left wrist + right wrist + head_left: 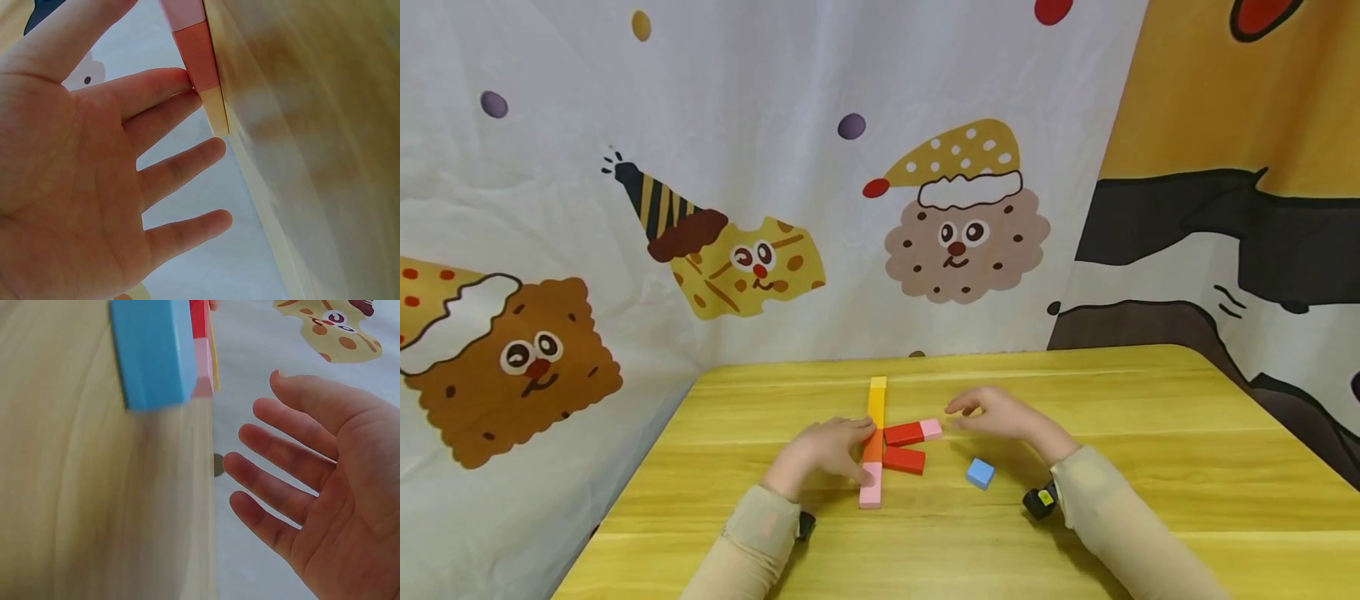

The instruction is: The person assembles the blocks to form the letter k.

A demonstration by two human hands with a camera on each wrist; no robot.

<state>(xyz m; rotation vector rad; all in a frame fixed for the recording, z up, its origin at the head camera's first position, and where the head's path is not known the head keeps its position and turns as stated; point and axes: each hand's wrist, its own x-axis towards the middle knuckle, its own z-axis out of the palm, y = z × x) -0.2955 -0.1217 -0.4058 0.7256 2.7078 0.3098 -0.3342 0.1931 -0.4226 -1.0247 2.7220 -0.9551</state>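
A straight row of blocks lies on the table, with a pink block [870, 498] at the near end, an orange-red block [873, 447] in the middle and a yellow block [877, 404] beyond. My left hand [830, 451] is at the row's left side, its thumb at the pink block. In the left wrist view its fingers are straight and spread, two fingertips touching the row's side. Two red blocks [904, 434] [905, 461] slant off the row's right side, the farther one ending in a small pink block [931, 429]. Just right of that, my right hand [1000, 414] hovers holding nothing, fingers relaxed.
A small blue block [981, 473] sits apart on the wooden table [1150, 433], nearer me than the right hand. Behind the table's far edge hangs a printed cloth [775, 83] with cartoon figures. Each wrist carries a small black camera [1040, 502].
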